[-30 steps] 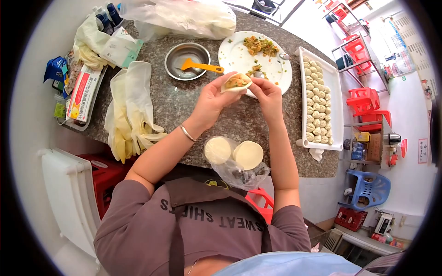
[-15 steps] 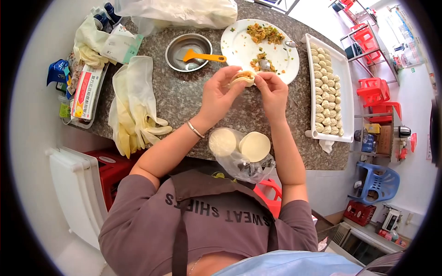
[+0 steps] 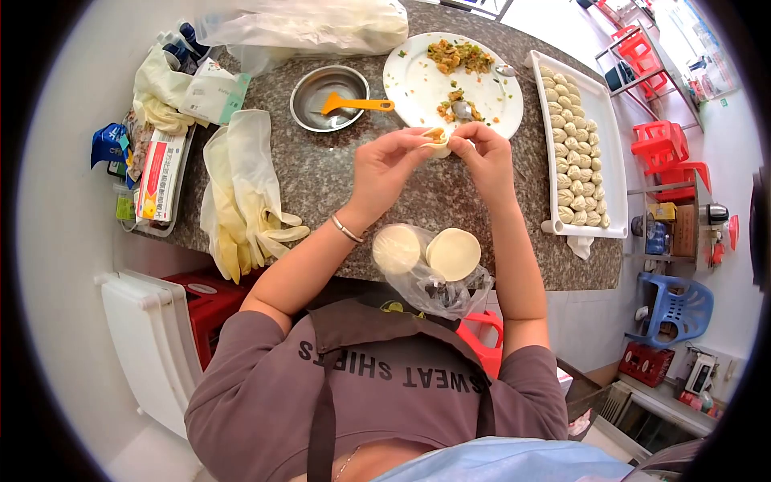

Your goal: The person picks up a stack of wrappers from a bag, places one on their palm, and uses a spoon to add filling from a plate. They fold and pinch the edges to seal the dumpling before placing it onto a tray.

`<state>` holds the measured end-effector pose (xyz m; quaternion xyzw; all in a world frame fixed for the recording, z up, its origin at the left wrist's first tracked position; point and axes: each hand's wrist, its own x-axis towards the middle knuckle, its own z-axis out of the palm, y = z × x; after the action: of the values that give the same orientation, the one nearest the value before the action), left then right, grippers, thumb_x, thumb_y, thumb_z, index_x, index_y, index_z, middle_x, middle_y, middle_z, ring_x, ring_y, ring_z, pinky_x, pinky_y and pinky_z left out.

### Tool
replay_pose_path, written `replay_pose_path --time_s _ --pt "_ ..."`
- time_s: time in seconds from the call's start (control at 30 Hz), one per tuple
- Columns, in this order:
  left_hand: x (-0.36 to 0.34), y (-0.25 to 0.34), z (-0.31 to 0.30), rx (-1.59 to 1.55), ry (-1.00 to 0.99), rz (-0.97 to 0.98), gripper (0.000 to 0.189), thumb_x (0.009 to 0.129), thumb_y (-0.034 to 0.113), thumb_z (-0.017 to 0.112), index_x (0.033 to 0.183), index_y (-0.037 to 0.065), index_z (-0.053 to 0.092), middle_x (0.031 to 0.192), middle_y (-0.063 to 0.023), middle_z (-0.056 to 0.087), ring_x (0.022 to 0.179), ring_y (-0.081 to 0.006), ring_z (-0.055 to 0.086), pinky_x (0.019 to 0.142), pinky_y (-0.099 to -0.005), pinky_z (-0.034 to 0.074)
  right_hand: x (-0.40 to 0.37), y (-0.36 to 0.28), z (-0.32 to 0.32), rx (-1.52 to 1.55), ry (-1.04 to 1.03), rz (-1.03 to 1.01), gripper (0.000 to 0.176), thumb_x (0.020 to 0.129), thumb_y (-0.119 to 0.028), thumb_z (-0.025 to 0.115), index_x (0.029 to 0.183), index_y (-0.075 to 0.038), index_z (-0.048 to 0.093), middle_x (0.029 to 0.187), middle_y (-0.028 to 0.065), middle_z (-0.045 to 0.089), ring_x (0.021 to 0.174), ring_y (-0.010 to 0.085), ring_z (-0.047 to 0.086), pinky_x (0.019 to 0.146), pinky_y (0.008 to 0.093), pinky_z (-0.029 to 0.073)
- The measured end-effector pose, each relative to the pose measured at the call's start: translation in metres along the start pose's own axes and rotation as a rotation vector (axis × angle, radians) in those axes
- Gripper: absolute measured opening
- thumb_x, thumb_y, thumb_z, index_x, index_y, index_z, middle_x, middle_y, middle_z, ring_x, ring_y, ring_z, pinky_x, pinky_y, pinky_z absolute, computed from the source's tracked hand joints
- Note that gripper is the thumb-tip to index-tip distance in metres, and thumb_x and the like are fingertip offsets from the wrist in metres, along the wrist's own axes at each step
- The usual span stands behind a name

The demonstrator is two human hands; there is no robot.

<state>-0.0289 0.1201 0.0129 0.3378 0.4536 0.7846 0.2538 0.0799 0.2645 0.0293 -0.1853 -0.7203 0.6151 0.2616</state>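
Note:
A half-folded dumpling (image 3: 438, 146), pale dough with orange-brown filling showing at its top, is pinched between both hands over the counter. My left hand (image 3: 387, 165) grips its left side with thumb and fingers closed. At the right edge of the dough, the thumb and fingertips of my right hand (image 3: 487, 157) press together. Just beyond the hands is a white plate (image 3: 409, 80) with chopped filling (image 3: 459, 58) and a spoon (image 3: 462, 110). Two stacks of round dumpling wrappers (image 3: 454, 255) lie on a plastic bag close to my body.
A white tray (image 3: 606, 161) of pleated dumplings (image 3: 574, 153) stands on the right. Left of the plate is a metal bowl (image 3: 309, 103) with an orange-handled tool (image 3: 361, 104). Rubber gloves (image 3: 245, 193) and a medicine box (image 3: 161, 173) lie on the counter's left side.
Both hands still hold the dumpling; the fingers have shifted slightly along its edge, and less filling shows. The whole view has moved a little.

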Motion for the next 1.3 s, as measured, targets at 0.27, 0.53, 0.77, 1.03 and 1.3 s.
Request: replay_pose_path --time_s 0.27,0.53,0.77,1.03,1.3 --pt "0.0 -0.005 -0.002 0.06 0.063 -0.034 0.013 0.087 0.001 0.067 0.1 -0.003 0.069 0.11 -0.0122 0.066 0.095 -0.0136 0.064 0.082 -0.0253 0.054 -0.002 -0.003 0.013 -0.268 0.104 -0.289 0.009 0.082 -0.008 0.07 0.084 0.0 0.067 0.08 0.0064 0.065 0.077 0.0162 0.06 0.073 0.0287 0.047" --pt "0.003 -0.004 -0.004 0.089 0.018 -0.033 0.012 0.086 0.002 0.069 0.098 -0.003 0.07 0.109 -0.012 0.066 0.091 -0.0135 0.065 0.08 -0.0244 0.055 -0.001 0.0 0.005 -0.188 0.031 -0.17 0.009 0.083 -0.007 0.069 0.086 0.001 0.066 0.08 0.0072 0.065 0.079 0.0163 0.06 0.074 0.0284 0.047" --pt "0.001 -0.007 -0.005 0.014 -0.046 -0.075 0.012 0.085 0.001 0.069 0.096 -0.002 0.071 0.105 -0.0122 0.068 0.091 -0.0137 0.066 0.079 -0.024 0.055 -0.001 -0.008 -0.001 -0.202 -0.08 -0.171 0.011 0.084 -0.008 0.068 0.088 0.002 0.065 0.082 0.0067 0.066 0.081 0.0154 0.06 0.076 0.0283 0.046" --pt "0.003 -0.007 -0.009 0.185 0.021 -0.124 0.016 0.084 0.003 0.071 0.099 -0.002 0.067 0.107 -0.0124 0.068 0.088 -0.0132 0.067 0.078 -0.0242 0.056 -0.002 -0.006 0.009 -0.275 -0.003 -0.247 0.01 0.084 -0.007 0.068 0.086 0.002 0.065 0.082 0.0083 0.066 0.079 0.0168 0.061 0.076 0.0286 0.046" --pt "0.002 -0.008 -0.007 -0.009 -0.062 -0.058 0.009 0.085 -0.002 0.068 0.093 -0.002 0.071 0.11 -0.0123 0.067 0.094 -0.0132 0.065 0.082 -0.0238 0.055 0.0 -0.007 -0.002 -0.097 -0.106 -0.087 0.008 0.084 -0.006 0.068 0.087 0.0 0.065 0.083 0.0043 0.065 0.081 0.0119 0.058 0.076 0.0275 0.046"
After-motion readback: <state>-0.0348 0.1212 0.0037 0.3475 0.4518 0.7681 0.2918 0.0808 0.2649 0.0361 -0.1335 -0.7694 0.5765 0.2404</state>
